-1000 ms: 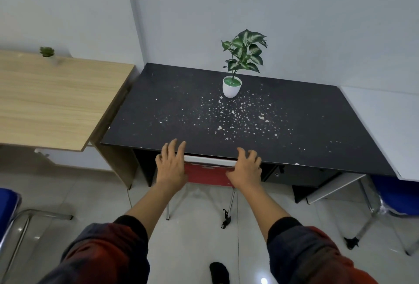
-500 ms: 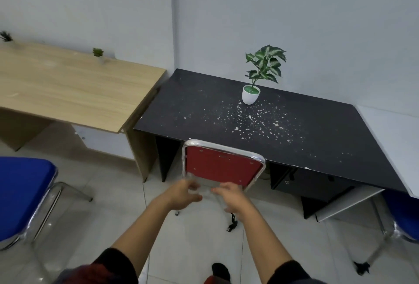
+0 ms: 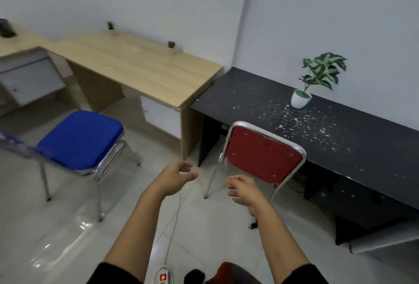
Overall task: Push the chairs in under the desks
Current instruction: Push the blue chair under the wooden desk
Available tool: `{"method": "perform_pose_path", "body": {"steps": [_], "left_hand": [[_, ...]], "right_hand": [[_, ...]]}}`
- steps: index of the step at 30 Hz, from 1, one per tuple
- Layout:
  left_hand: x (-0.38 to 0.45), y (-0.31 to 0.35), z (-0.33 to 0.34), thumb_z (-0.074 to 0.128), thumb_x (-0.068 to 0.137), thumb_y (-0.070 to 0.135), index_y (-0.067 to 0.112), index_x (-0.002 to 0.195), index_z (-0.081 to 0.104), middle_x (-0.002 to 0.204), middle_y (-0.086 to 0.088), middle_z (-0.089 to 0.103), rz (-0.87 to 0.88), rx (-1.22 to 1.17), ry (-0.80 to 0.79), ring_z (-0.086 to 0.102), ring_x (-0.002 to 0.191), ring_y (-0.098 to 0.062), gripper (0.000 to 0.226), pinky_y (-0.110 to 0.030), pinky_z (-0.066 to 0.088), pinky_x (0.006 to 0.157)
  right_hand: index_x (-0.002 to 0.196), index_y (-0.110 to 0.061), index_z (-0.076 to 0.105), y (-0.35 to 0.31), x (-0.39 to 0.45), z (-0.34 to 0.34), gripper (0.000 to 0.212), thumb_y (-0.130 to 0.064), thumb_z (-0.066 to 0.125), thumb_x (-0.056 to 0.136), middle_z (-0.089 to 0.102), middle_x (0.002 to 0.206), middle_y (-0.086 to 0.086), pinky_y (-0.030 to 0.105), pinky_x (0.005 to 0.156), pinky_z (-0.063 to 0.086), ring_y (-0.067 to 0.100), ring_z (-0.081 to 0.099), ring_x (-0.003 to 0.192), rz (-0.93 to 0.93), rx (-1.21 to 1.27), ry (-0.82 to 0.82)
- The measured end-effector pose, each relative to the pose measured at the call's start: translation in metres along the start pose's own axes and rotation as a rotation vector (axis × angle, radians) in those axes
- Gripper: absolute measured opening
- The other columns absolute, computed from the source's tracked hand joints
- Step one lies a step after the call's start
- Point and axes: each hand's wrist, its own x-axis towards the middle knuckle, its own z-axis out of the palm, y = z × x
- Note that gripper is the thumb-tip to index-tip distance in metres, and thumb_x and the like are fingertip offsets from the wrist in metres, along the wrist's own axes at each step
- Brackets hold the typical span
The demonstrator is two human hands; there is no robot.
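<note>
A red chair [image 3: 260, 159] with a chrome frame stands pushed in under the black desk [image 3: 328, 143], only its backrest and rear legs showing. A blue chair [image 3: 79, 138] stands out on the floor at the left, in front of the wooden desk [image 3: 140, 68]. My left hand [image 3: 174, 179] and my right hand [image 3: 242, 190] hover over the floor between the two chairs, fingers loosely curled and apart, holding nothing and touching neither chair.
A potted plant [image 3: 301, 97] stands on the black desk among white specks. Two tiny plants [image 3: 171, 44] sit at the back of the wooden desk. A white power strip [image 3: 162, 275] with its cable lies on the tiled floor near my feet.
My hands left the red chair's backrest and drew back. My view swung left, bringing the blue chair and wooden desk into sight.
</note>
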Motion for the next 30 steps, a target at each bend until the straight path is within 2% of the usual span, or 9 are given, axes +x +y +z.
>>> {"method": "perform_pose_path", "body": {"steps": [3, 6, 9, 12, 14, 18, 22, 27, 30], "left_hand": [[-0.040, -0.006, -0.005, 0.066, 0.092, 0.034, 0.022, 0.131, 0.054, 0.127, 0.004, 0.057, 0.007, -0.077, 0.129, 0.056, 0.106, -0.014, 0.043, -0.028, 0.043, 0.084], [-0.089, -0.011, 0.010, 0.066, 0.091, 0.033, 0.024, 0.128, 0.055, 0.125, 0.006, 0.057, 0.001, -0.115, 0.196, 0.058, 0.108, -0.014, 0.039, -0.030, 0.049, 0.086], [-0.148, -0.023, 0.031, 0.067, 0.091, 0.034, 0.027, 0.129, 0.056, 0.124, 0.013, 0.057, -0.016, -0.046, 0.125, 0.060, 0.105, -0.007, 0.041, -0.026, 0.050, 0.084], [-0.191, -0.042, 0.043, 0.068, 0.090, 0.032, 0.026, 0.128, 0.058, 0.125, 0.012, 0.059, -0.051, 0.033, 0.124, 0.061, 0.100, -0.004, 0.039, -0.022, 0.049, 0.080], [-0.212, -0.053, 0.046, 0.068, 0.090, 0.032, 0.026, 0.127, 0.057, 0.125, 0.010, 0.059, -0.090, 0.073, 0.130, 0.061, 0.101, -0.006, 0.039, -0.025, 0.050, 0.085], [-0.228, -0.056, 0.047, 0.068, 0.089, 0.038, 0.028, 0.131, 0.053, 0.129, 0.008, 0.058, -0.111, 0.178, 0.048, 0.059, 0.108, -0.012, 0.046, -0.029, 0.048, 0.090], [-0.228, -0.048, 0.052, 0.068, 0.088, 0.043, 0.029, 0.135, 0.050, 0.133, 0.008, 0.055, -0.062, 0.262, -0.066, 0.059, 0.111, -0.013, 0.052, -0.033, 0.049, 0.096], [-0.249, -0.060, 0.034, 0.067, 0.089, 0.043, 0.032, 0.138, 0.047, 0.138, 0.010, 0.053, -0.015, 0.253, -0.209, 0.059, 0.113, -0.009, 0.053, -0.029, 0.049, 0.095], [-0.283, -0.108, -0.027, 0.067, 0.089, 0.042, 0.032, 0.137, 0.048, 0.134, 0.011, 0.053, -0.077, 0.174, -0.103, 0.059, 0.110, -0.007, 0.052, -0.024, 0.048, 0.088]], "right_hand": [[0.112, -0.013, 0.063, -0.002, -0.026, 0.011, 0.019, -0.024, 0.061, 0.097, 0.063, 0.101, 0.004, 0.024, 0.066, 0.047, 0.016, 0.060, 0.082, -0.071, -0.081, -0.107], [0.110, -0.009, 0.063, 0.010, -0.056, 0.011, 0.016, -0.019, 0.059, 0.098, 0.062, 0.097, 0.006, 0.025, 0.063, 0.046, 0.017, 0.058, 0.078, -0.098, -0.046, -0.156], [0.100, -0.015, 0.065, 0.036, -0.084, 0.014, 0.009, -0.022, 0.061, 0.096, 0.067, 0.101, 0.006, 0.029, 0.071, 0.049, 0.019, 0.064, 0.083, -0.090, -0.007, -0.140], [0.097, -0.014, 0.065, 0.061, -0.104, 0.028, 0.008, -0.021, 0.062, 0.095, 0.066, 0.097, 0.006, 0.028, 0.068, 0.047, 0.018, 0.064, 0.079, -0.053, 0.059, -0.130], [0.100, -0.013, 0.064, 0.075, -0.123, 0.034, 0.010, -0.022, 0.061, 0.096, 0.065, 0.097, 0.005, 0.027, 0.068, 0.047, 0.018, 0.063, 0.081, -0.034, 0.022, -0.189], [0.110, -0.017, 0.065, 0.082, -0.147, 0.026, 0.019, -0.029, 0.062, 0.095, 0.067, 0.112, 0.006, 0.032, 0.082, 0.052, 0.019, 0.067, 0.092, -0.039, -0.097, -0.321], [0.107, -0.014, 0.065, 0.079, -0.151, 0.019, 0.019, -0.028, 0.062, 0.095, 0.066, 0.104, 0.005, 0.027, 0.070, 0.049, 0.017, 0.064, 0.084, -0.088, -0.039, -0.138], [0.087, -0.015, 0.062, 0.063, -0.150, 0.044, 0.007, -0.018, 0.061, 0.094, 0.062, 0.085, 0.005, 0.026, 0.056, 0.041, 0.017, 0.057, 0.071, -0.157, 0.091, 0.076], [0.082, -0.013, 0.060, 0.045, -0.153, 0.119, 0.008, -0.014, 0.060, 0.089, 0.063, 0.082, 0.009, 0.028, 0.057, 0.040, 0.021, 0.056, 0.070, -0.212, 0.177, 0.207]]}}
